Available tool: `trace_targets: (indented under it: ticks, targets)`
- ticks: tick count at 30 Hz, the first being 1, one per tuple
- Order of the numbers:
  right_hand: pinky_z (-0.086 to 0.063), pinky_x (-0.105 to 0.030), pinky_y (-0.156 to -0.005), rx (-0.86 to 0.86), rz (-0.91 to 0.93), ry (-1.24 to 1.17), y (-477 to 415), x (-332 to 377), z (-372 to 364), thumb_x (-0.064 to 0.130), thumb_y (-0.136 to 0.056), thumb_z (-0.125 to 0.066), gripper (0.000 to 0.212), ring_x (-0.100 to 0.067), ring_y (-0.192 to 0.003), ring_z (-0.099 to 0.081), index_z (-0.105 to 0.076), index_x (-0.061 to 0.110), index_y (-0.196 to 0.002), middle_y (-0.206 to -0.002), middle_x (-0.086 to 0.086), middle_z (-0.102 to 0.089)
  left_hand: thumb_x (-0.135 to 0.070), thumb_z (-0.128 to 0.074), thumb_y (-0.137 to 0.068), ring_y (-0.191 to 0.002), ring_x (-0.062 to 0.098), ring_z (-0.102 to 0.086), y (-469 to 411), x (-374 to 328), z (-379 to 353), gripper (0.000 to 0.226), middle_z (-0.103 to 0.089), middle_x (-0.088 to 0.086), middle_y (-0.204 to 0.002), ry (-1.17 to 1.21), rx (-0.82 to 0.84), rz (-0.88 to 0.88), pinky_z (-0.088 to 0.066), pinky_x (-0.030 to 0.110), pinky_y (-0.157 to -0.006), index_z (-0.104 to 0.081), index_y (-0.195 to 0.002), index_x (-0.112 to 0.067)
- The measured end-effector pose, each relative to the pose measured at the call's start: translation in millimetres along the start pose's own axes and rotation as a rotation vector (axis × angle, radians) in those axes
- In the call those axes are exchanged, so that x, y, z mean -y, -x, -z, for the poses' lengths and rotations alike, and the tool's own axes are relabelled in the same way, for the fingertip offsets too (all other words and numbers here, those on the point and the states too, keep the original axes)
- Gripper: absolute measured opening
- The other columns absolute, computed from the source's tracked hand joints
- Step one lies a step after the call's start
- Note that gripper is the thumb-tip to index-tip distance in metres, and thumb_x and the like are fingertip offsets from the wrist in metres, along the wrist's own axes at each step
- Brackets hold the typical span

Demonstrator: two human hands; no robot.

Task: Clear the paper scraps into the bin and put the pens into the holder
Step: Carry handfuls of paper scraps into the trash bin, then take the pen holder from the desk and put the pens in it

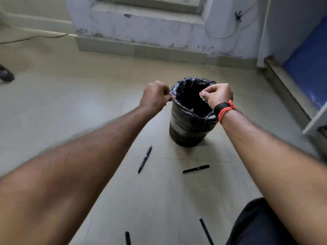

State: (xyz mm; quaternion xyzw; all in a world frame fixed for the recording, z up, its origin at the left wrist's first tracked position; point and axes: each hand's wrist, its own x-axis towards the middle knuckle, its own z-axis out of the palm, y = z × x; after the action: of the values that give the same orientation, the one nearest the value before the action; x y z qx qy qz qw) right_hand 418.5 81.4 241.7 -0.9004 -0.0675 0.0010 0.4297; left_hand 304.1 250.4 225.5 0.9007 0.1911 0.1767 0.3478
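A bin (189,131) lined with a black plastic bag stands on the tiled floor. My left hand (154,97) is at its left rim, fingers curled, pinching the edge of the bag. Over the right side of the opening my right hand (218,94) holds a small white paper scrap (203,98) in its curled fingers. A few pale scraps show inside the bin. Several pens lie on the floor: a dark blue pen (145,159), a black pen (195,169), another black pen (127,238) at the bottom edge and a thin blue-tipped pen (206,230). No pen holder is in view.
A wall ledge (141,48) runs behind the bin. A blue-topped piece of furniture (304,82) stands at the right, and a dark shoe (6,74) at the far left. A cable (33,37) trails along the floor. My dark trouser leg (256,225) fills the bottom right.
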Motion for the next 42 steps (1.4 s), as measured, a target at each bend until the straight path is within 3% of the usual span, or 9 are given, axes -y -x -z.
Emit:
trace_targets:
  ticks: [5,9,16,20,24,30,33,37,42]
  targets:
    - [-0.062,-0.037,-0.073,-0.075,-0.125,-0.020,-12.9,-41.1,7.8,0.018,-0.074,-0.076,0.017,-0.022,-0.069,-0.073,-0.070,0.021,-0.059,-0.071,0.001,-0.074,-0.012,-0.070,-0.084,-0.087,0.019,-0.070,-34.5,-24.8,-33.7,0.034,-0.074,0.002,-0.102,-0.069,0.158,-0.085,-0.058,0.034,-0.083,-0.070,-0.117,-0.021]
    - [-0.062,-0.033,-0.068,-0.141,-0.195,-0.051,-6.8,-40.5,24.1,0.013,-0.080,-0.075,0.010,-0.019,-0.059,-0.072,-0.076,0.018,-0.088,-0.091,0.000,-0.074,-0.012,-0.065,-0.088,-0.108,0.021,-0.062,-31.0,-20.5,-38.3,0.046,-0.066,0.005,-0.120,-0.130,0.187,-0.132,-0.050,0.033,-0.096,-0.058,-0.133,-0.021]
    - [-0.054,-0.012,-0.058,0.019,-0.100,0.046,50.5,-8.9,38.1,0.023,-0.080,-0.072,0.006,-0.008,-0.047,-0.067,-0.073,0.022,-0.075,-0.071,0.004,-0.074,-0.016,-0.061,-0.089,-0.082,0.011,-0.057,-22.5,-16.1,5.4,0.029,-0.066,0.000,-0.112,-0.148,0.162,-0.149,-0.047,0.026,-0.085,-0.067,-0.117,-0.021]
    - [-0.058,-0.032,-0.077,0.181,-0.016,0.097,88.5,16.3,20.5,0.031,-0.080,-0.069,0.012,-0.020,-0.068,-0.072,-0.075,0.022,-0.085,-0.074,0.003,-0.075,-0.020,-0.062,-0.085,-0.074,0.012,-0.065,6.2,-18.5,35.3,0.024,-0.070,-0.005,-0.102,-0.024,0.112,-0.034,-0.051,0.026,-0.080,-0.070,-0.107,-0.023]
    - [-0.056,-0.036,-0.081,0.294,0.023,0.131,133.3,33.4,8.0,0.034,-0.081,-0.069,0.019,-0.022,-0.085,-0.072,-0.076,0.022,-0.094,-0.086,0.001,-0.077,-0.023,-0.063,-0.085,-0.072,0.007,-0.066,55.2,-13.9,71.2,0.020,-0.070,-0.009,-0.097,0.026,0.144,0.146,-0.055,0.027,-0.079,-0.071,-0.103,-0.025]
    - [-0.057,-0.033,-0.076,0.444,-0.139,0.025,224.8,45.4,37.5,0.030,-0.084,-0.071,0.014,-0.016,-0.069,-0.072,-0.077,0.019,-0.088,-0.078,0.002,-0.076,-0.019,-0.064,-0.087,-0.073,0.008,-0.065,138.4,-19.6,157.2,0.015,-0.071,-0.011,-0.089,0.017,0.066,0.503,-0.049,0.018,-0.069,-0.073,-0.098,-0.024]
    - [-0.057,-0.030,-0.076,0.512,-0.233,0.043,289.9,53.3,95.2,0.025,-0.084,-0.073,0.011,-0.012,-0.071,-0.071,-0.078,0.017,-0.091,-0.083,0.003,-0.077,-0.014,-0.063,-0.089,-0.071,0.008,-0.061,214.8,-71.8,174.3,0.016,-0.071,-0.004,-0.088,0.050,0.037,0.685,-0.048,0.017,-0.067,-0.072,-0.100,-0.021]
    - [-0.054,-0.014,-0.069,0.500,-0.477,0.013,365.5,90.7,195.2,0.012,-0.082,-0.076,0.006,-0.013,-0.069,-0.070,-0.077,0.018,-0.084,-0.077,0.006,-0.075,-0.016,-0.061,-0.090,-0.075,0.004,-0.062,307.2,-180.5,198.6,0.018,-0.070,-0.012,-0.095,0.170,0.226,0.818,-0.051,0.018,-0.069,-0.071,-0.102,-0.026]
    - [-0.061,-0.035,-0.068,0.568,-0.632,-0.045,410.1,174.8,305.7,0.017,-0.083,-0.075,0.008,-0.007,-0.065,-0.072,-0.077,0.024,-0.085,-0.076,0.009,-0.075,-0.016,-0.061,-0.091,-0.083,0.000,-0.064,342.5,-288.3,269.3,0.020,-0.068,-0.017,-0.099,0.232,0.291,0.890,-0.055,0.022,-0.076,-0.070,-0.101,-0.030]
